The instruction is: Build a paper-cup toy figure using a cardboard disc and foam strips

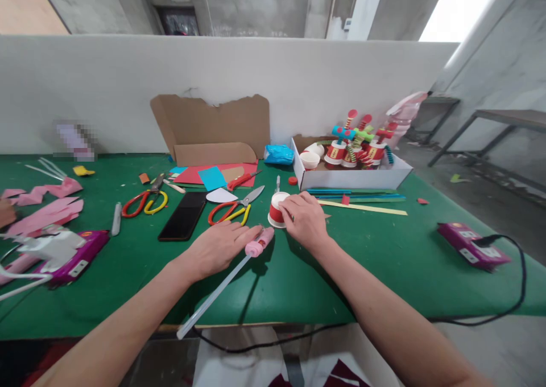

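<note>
A pink hot glue gun [263, 240] with a long clear glue stick [215, 296] trailing from its rear is in my left hand [219, 247], its front end pointing toward the cup. The palm hides the gun's grip. My right hand [306, 219] curls its fingers round the right side of an upturned red-and-white paper cup [276, 210]. The cup stands on the green table just ahead of the gun's front. Right behind the cup lies a small pale tube [278, 183], with a red cap [292, 180] beside it.
Scissors [239, 206], more scissors [147, 199] and a black phone [182, 216] lie left. A white box [354, 177] holds decorated cups. Strips [362, 205] lie before it. Power strips sit left [79, 262] and right [471, 247]; a black cable [522, 279] hangs along the front edge.
</note>
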`<act>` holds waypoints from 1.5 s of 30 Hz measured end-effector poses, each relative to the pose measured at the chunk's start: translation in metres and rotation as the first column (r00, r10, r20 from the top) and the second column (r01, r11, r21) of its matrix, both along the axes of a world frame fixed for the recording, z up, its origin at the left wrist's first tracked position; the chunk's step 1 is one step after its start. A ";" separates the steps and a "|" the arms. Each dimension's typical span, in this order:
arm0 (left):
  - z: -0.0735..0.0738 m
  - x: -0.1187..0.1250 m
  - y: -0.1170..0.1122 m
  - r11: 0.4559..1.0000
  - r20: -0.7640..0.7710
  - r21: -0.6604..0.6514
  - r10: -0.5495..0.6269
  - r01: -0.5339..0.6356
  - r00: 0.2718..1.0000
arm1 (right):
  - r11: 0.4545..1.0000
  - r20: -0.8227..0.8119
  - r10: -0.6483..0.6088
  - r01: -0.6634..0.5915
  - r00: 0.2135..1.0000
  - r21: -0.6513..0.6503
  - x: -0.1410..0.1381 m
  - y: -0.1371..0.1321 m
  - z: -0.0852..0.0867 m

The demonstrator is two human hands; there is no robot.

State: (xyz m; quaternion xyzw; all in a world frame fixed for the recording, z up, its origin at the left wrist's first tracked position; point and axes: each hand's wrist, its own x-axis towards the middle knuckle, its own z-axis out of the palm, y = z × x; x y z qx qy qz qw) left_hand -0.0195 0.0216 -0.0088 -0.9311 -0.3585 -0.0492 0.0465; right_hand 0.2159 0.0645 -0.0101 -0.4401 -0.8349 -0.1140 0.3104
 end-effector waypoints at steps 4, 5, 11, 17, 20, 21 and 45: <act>-0.002 -0.004 0.001 1.000 -0.001 0.030 0.004 -0.004 1.000 | 1.000 -0.001 -0.001 0.001 1.000 -0.007 0.000 0.000 0.001; -0.002 -0.005 0.001 0.999 -0.008 0.039 0.006 -0.006 1.000 | 1.000 0.000 0.000 0.000 1.000 -0.009 0.000 0.000 0.001; 0.001 -0.011 0.002 0.997 -0.028 0.072 0.020 -0.018 0.999 | 1.000 -0.006 0.006 -0.006 1.000 -0.004 0.000 -0.001 0.001; 0.003 -0.010 0.000 0.995 -0.007 0.095 -0.020 0.021 1.000 | 1.000 -0.006 0.002 -0.002 1.000 0.004 0.000 0.000 0.002; 0.002 -0.008 0.001 0.997 -0.040 0.076 -0.028 0.031 0.999 | 1.000 -0.006 0.004 -0.004 1.000 0.001 0.000 0.000 0.002; 0.001 -0.007 0.001 0.997 -0.048 0.071 -0.028 0.032 0.998 | 1.000 -0.005 0.005 -0.005 1.000 0.000 0.000 0.000 0.002; -0.006 -0.008 0.005 0.995 -0.010 0.098 0.001 0.000 1.000 | 1.000 -0.016 0.006 -0.006 1.000 0.023 0.000 0.000 0.001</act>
